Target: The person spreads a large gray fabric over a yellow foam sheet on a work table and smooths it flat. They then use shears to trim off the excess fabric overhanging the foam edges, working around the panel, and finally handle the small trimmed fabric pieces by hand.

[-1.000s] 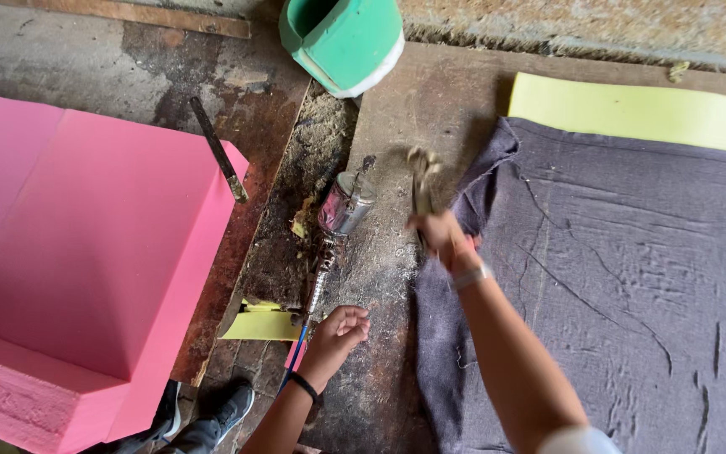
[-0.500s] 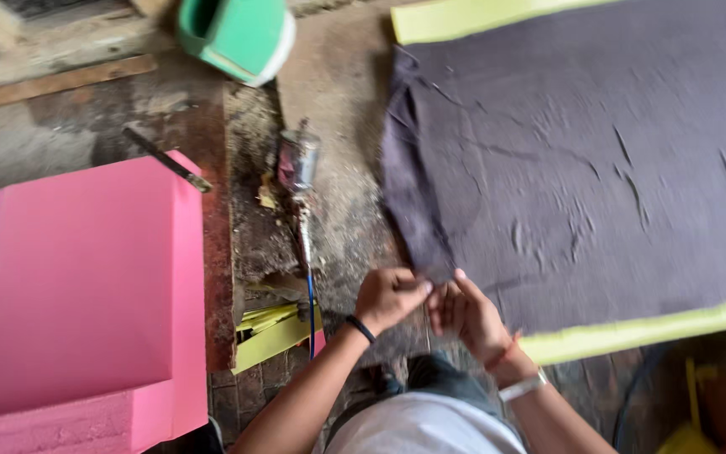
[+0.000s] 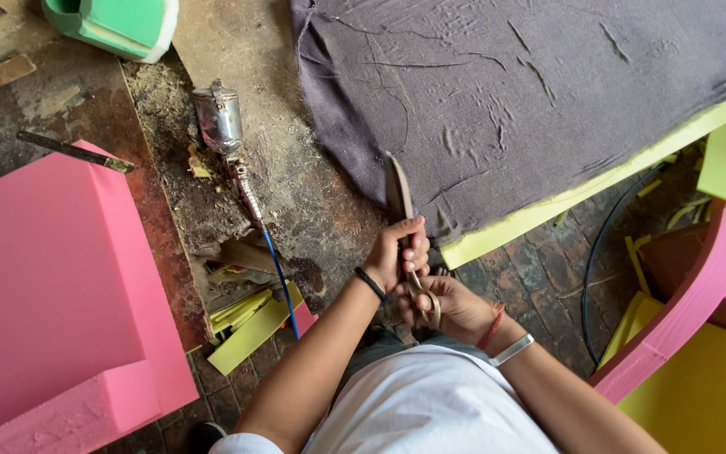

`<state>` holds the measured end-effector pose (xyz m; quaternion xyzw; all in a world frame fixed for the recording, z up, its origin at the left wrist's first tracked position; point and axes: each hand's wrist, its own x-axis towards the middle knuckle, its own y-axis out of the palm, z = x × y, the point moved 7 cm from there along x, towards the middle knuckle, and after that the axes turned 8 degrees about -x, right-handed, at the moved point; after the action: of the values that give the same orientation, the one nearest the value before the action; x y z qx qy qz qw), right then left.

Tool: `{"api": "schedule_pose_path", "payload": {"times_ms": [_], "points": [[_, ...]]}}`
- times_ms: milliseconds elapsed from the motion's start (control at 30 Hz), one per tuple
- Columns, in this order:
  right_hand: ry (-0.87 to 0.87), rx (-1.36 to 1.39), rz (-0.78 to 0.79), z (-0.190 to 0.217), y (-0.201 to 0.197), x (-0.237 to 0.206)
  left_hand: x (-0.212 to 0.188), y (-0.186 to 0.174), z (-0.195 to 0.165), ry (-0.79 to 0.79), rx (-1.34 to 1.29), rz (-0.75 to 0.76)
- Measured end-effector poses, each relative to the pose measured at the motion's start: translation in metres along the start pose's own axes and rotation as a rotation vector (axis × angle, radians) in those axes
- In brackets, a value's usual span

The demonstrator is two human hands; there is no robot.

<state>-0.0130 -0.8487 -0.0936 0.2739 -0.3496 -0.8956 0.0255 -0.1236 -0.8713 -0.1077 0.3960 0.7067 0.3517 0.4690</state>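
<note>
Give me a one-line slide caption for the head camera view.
Both hands, left hand and right hand, grip large scissors beside grey fabric over yellow foam.

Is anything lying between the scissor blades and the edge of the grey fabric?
Nothing visible. The scissors, held by the left hand and right hand, already have their blades over the grey fabric edge.

Bare floor (image 3: 321,193) between the pink foam block (image 3: 44,286) and the grey fabric sheet (image 3: 531,92) leaves passage, narrowed by the metal air tool (image 3: 218,119) and its blue hose (image 3: 279,277).
</note>
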Motion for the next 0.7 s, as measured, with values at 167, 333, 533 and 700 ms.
{"api": "schedule_pose_path", "payload": {"times_ms": [167,333,533,700], "points": [[0.055,-0.522,-0.51,0.002,-0.056,-0.016,0.034,-0.035,0.026,0.12,0.178,-0.305],[0.066,-0.455,-0.584,0.006,-0.104,-0.061,0.052,-0.098,0.063,-0.019,0.332,-0.631],[0.064,-0.21,-0.462,-0.006,-0.15,-0.107,0.091,-0.102,0.082,0.061,0.269,-0.892],[0.156,-0.261,-0.368,-0.019,-0.179,-0.118,0.111,-0.085,0.06,0.306,-0.038,-0.709]]}}
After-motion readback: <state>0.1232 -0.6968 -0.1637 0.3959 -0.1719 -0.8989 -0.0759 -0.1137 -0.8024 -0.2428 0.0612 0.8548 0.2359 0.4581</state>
